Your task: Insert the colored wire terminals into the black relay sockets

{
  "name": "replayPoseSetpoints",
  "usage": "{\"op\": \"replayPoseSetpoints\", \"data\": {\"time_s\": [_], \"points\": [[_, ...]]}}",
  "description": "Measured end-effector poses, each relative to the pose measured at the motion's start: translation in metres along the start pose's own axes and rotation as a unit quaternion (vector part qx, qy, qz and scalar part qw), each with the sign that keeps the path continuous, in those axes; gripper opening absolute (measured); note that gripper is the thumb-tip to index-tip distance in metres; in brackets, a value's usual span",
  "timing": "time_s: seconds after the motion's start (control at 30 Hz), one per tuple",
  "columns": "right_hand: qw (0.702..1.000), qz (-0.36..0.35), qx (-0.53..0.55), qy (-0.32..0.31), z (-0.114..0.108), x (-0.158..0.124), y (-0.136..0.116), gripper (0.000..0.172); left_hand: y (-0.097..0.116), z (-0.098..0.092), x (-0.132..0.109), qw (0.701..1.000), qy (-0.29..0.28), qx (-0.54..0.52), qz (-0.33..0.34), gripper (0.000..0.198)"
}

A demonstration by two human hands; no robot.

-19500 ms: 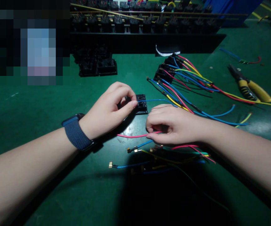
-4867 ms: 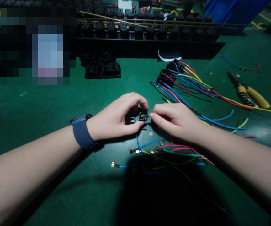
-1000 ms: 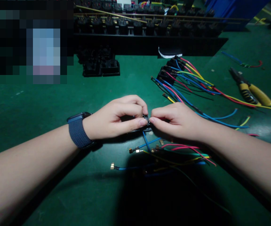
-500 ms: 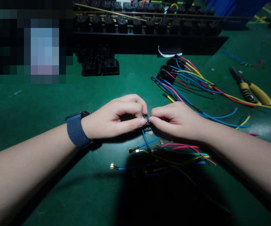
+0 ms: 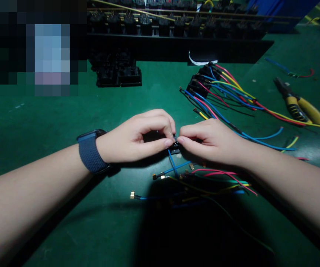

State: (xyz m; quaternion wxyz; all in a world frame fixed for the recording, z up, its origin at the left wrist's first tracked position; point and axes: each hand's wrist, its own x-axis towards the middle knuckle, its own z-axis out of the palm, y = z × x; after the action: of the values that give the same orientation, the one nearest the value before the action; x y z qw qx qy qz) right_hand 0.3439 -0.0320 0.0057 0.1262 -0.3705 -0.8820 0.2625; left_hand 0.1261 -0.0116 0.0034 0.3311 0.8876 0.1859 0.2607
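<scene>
My left hand (image 5: 146,135), with a dark watch band on its wrist, pinches a small black part (image 5: 175,151) low in the middle of the view. Against the other side of that part, my right hand (image 5: 204,139) has its thumb and forefinger pressed together; what they grip is too small to tell. A blue wire (image 5: 172,160) runs down from the part. Just below lie loose wires with brass terminals (image 5: 154,177), in blue, red and yellow.
Black housings with coloured wires (image 5: 201,83) lie beyond my right hand, and yellow-handled pliers (image 5: 301,107) farther right. More black housings (image 5: 121,72) sit at upper left, before a long black rack (image 5: 160,52). A blue container (image 5: 282,15) stands behind.
The view has shifted slightly. Both hands stay together at the small black part, with only slight finger movement.
</scene>
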Motion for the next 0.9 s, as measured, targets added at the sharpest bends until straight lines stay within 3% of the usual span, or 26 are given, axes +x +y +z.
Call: {"op": "replayPoseSetpoints", "data": {"time_s": [0.9], "points": [[1.000,0.008,-0.011,-0.004,-0.0018,0.0009,-0.0031,0.032,-0.0013,0.0008,-0.0002,0.999,-0.010,0.017,-0.034,0.013]]}}
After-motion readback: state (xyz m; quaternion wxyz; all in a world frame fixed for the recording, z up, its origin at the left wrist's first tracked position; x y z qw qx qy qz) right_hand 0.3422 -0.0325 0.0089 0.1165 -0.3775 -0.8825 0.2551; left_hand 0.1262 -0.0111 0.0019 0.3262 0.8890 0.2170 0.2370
